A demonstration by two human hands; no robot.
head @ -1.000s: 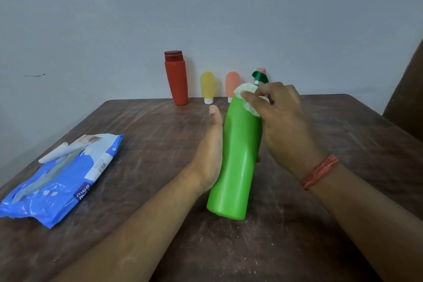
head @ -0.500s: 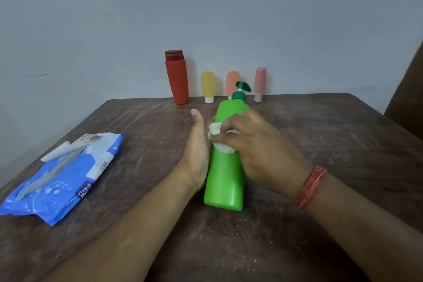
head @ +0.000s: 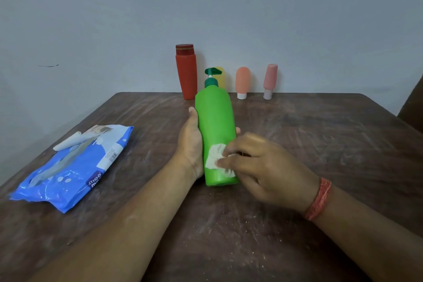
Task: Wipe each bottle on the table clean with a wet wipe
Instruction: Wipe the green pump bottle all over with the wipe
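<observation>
A tall green pump bottle point(head: 215, 121) stands near the middle of the brown table point(head: 320, 144). My left hand point(head: 190, 146) wraps round its left side and back, with fingertips showing on its right. My right hand point(head: 263, 167) pinches a crumpled white wet wipe point(head: 216, 158) against the lower front of the bottle. Along the wall stand a red bottle point(head: 186, 73), a yellow tube point(head: 222, 78) partly hidden behind the pump, an orange tube point(head: 242, 81) and a pink tube point(head: 270, 80).
A blue pack of wet wipes point(head: 71, 167) lies at the table's left, its flap lifted. A dark wooden piece point(head: 412, 107) shows at the right edge. The wall runs close behind the row of bottles. White dust streaks the tabletop.
My right hand has slid the wipe from the bottle's neck down to its lower body. The bottle has gone from tilted to nearly upright, and the view has shifted a little.
</observation>
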